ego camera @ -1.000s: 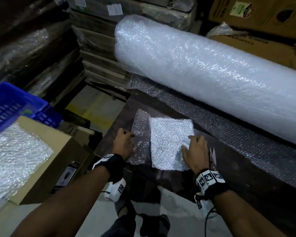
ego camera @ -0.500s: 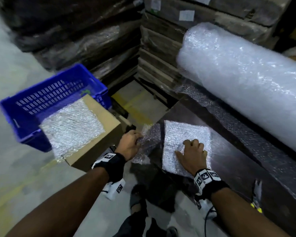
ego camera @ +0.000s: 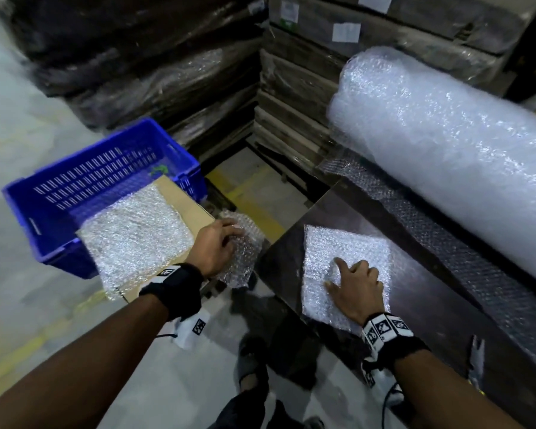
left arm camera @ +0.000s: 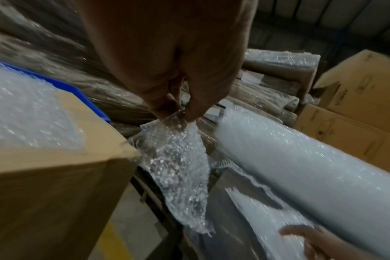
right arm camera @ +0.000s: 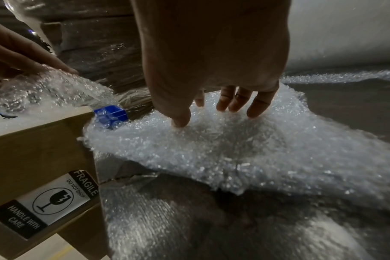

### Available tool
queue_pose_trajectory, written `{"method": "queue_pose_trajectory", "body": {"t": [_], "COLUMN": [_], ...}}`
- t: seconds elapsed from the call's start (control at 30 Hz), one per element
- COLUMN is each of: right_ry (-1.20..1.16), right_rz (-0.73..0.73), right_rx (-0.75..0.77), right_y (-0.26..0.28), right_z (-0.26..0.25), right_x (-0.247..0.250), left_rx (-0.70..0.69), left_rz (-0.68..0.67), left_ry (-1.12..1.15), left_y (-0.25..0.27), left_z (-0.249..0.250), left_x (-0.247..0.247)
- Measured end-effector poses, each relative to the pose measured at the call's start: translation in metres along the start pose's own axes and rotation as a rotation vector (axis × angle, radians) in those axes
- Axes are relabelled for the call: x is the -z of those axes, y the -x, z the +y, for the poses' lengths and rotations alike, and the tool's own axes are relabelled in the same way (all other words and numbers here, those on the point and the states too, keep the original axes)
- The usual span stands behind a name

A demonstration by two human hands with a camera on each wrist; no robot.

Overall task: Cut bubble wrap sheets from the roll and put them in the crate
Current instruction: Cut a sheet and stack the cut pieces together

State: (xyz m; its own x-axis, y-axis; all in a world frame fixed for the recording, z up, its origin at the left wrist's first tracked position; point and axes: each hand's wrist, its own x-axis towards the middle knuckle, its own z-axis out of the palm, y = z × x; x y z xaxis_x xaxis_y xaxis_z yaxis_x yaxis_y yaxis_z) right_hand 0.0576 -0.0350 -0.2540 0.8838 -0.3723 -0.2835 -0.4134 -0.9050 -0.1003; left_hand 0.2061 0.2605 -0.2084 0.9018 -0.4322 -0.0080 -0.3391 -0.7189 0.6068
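My left hand (ego camera: pixel 220 246) pinches a small cut sheet of bubble wrap (ego camera: pixel 240 252), which hangs off the table's left edge beside the cardboard box (ego camera: pixel 180 193); the left wrist view shows the hanging sheet (left arm camera: pixel 178 168) held between thumb and fingers. My right hand (ego camera: pixel 353 283) lies with spread fingers on a stack of cut sheets (ego camera: pixel 341 246) on the dark table (ego camera: pixel 440 311); its fingertips (right arm camera: pixel 180 121) press into that stack (right arm camera: pixel 223 147). The big bubble wrap roll (ego camera: pixel 452 150) lies along the table's far side. The blue crate (ego camera: pixel 84 181) stands on the floor at left.
Another pile of cut sheets (ego camera: pixel 136 236) lies on the cardboard box in front of the crate. Scissors (ego camera: pixel 477 363) rest on the table by my right forearm. Wrapped pallets (ego camera: pixel 297 97) stand behind. A loose layer of wrap (ego camera: pixel 446 239) trails from the roll.
My left hand has lifted the small sheet off the table and carried it left toward the box. My right hand slid onto the middle of the stack. My view swung left.
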Motion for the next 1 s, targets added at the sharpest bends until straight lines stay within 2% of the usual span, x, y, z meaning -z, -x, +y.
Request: {"method": "queue_pose_trajectory", "body": {"t": [0.17, 0.3, 0.37, 0.5, 0.57, 0.73, 0.9, 1.0], "right_ry": [-0.001, 0.014, 0.012, 0.031, 0.033, 0.045, 0.032, 0.039], "right_rz": [-0.023, -0.019, -0.019, -0.033, -0.040, -0.044, -0.047, -0.059], "right_rx": [-0.003, 0.011, 0.010, 0.025, 0.022, 0.019, 0.020, 0.010], "right_y": [-0.002, 0.000, 0.000, 0.000, 0.001, 0.002, 0.002, 0.001], "right_z": [0.000, 0.000, 0.001, 0.000, 0.000, -0.002, -0.003, -0.004], "right_x": [0.002, -0.001, -0.002, -0.004, -0.003, -0.001, 0.000, 0.000], "left_rx": [0.038, 0.155, 0.212, 0.418, 0.468, 0.446, 0.435, 0.358], "left_rz": [0.283, 0.540, 0.616, 0.596, 0.556, 0.483, 0.571, 0.668], "left_ry": [0.065, 0.102, 0.106, 0.155, 0.168, 0.077, 0.115, 0.128], "left_y": [0.004, 0.015, 0.023, 0.037, 0.043, 0.047, 0.036, 0.027], "left_z": [-0.024, -0.055, -0.071, -0.104, -0.115, -0.129, -0.129, -0.122], "left_x": [0.046, 0.073, 0.075, 0.059, 0.053, 0.051, 0.057, 0.069]}}
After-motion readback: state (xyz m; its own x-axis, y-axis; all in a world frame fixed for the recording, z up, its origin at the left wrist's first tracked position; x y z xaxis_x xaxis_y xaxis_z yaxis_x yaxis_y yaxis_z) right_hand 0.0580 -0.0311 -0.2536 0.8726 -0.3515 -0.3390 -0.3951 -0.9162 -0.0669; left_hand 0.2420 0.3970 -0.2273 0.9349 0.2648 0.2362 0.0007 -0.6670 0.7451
